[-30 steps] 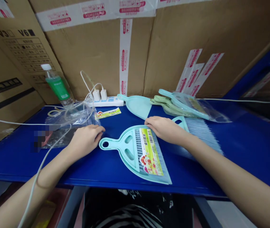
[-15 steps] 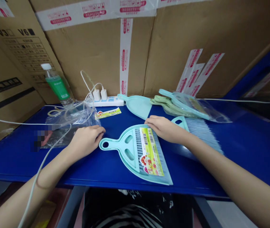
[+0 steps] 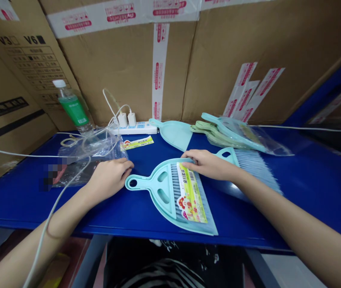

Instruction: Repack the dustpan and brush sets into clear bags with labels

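Note:
A light-blue dustpan point(image 3: 158, 212) lies in front of me, its handle pointing left. Nested in it is a matching hand brush point(image 3: 166, 188), with a yellow-and-white printed label point(image 3: 192, 196) across the bristles. My right hand point(image 3: 203, 162) pinches the dustpan's far rim, the thumb over the label's top end and the fingertips partly hidden. Beside the handle's end, my left hand point(image 3: 112, 175) rests on the table with fingers curled in, nothing visible in them. A second light-blue brush point(image 3: 254, 164) lies partly behind my right forearm.
At the back are another dustpan point(image 3: 174, 134), green brushes or dustpans point(image 3: 218, 136) and a bagged light-blue set point(image 3: 239, 130). A loose label point(image 3: 137, 142), power strip point(image 3: 138, 128), white cable point(image 3: 58, 200), plastic bags point(image 3: 98, 146) and bottle point(image 3: 73, 108) lie leftward. Cardboard boxes point(image 3: 122, 68) wall the back.
My right thumb has come down over the label's top end, and that hand has shifted slightly nearer me. The left hand and the dustpan have stayed practically in place.

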The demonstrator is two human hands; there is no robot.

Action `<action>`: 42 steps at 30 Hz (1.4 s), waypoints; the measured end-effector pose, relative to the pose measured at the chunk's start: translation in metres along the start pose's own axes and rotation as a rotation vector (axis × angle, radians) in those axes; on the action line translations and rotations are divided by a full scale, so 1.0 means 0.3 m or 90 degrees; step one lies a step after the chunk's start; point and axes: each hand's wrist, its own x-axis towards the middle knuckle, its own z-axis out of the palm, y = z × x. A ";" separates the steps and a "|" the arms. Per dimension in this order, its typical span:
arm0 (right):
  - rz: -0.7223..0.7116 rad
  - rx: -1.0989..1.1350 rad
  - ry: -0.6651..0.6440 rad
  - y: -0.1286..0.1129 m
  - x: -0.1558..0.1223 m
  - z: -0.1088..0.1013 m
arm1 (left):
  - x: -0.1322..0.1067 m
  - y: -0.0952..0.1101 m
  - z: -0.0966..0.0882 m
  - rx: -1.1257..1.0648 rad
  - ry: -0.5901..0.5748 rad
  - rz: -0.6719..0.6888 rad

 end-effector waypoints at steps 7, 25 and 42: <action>-0.016 -0.020 0.020 0.008 0.001 0.004 | -0.001 -0.001 0.003 0.009 -0.005 0.005; -0.002 -0.017 0.002 0.001 0.001 -0.002 | -0.005 -0.001 0.001 0.030 -0.006 0.034; 0.003 -0.014 -0.001 0.000 0.000 0.001 | -0.006 0.005 -0.003 0.041 -0.029 0.031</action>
